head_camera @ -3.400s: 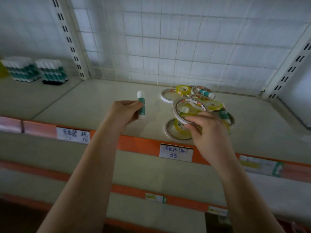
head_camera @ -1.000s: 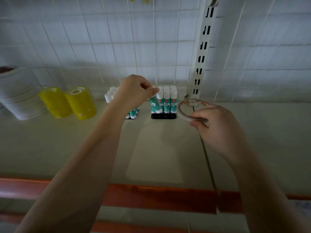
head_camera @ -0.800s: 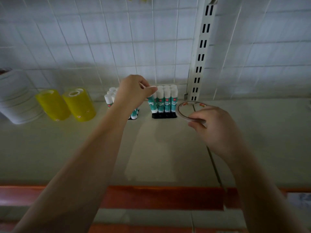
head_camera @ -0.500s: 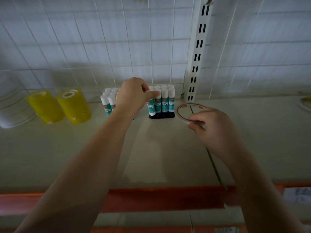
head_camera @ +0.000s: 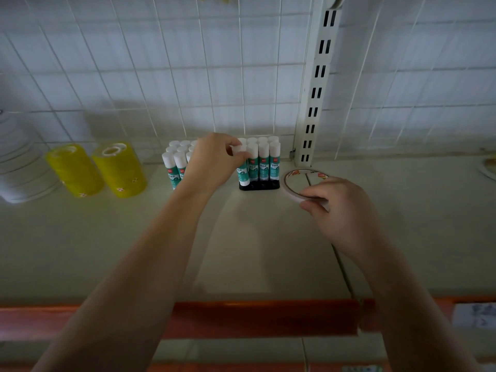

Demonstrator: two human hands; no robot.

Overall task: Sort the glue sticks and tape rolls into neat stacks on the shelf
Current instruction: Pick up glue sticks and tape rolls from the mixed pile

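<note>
My left hand [head_camera: 212, 159] pinches the white cap of a glue stick [head_camera: 243, 167] at the left end of a black tray [head_camera: 259, 186] packed with upright white-and-teal glue sticks [head_camera: 264, 162]. A second cluster of glue sticks [head_camera: 175, 162] stands to the left, partly hidden behind my hand. My right hand [head_camera: 341, 210] grips a thin white tape roll [head_camera: 295, 183] just right of the tray, near the shelf surface.
Two stacks of yellow tape rolls [head_camera: 119, 169] and a stack of white rolls [head_camera: 18, 167] stand at the left. A slotted upright post [head_camera: 315, 103] rises behind the tray before a wire grid. More tape [head_camera: 489, 167] lies at the right edge. An orange rail [head_camera: 255, 318] fronts the shelf.
I turned from the pile of tape rolls to the glue-stick trays. My left hand brought the glue stick down to the tray's left end; my right hand lowered the tape roll slightly.
</note>
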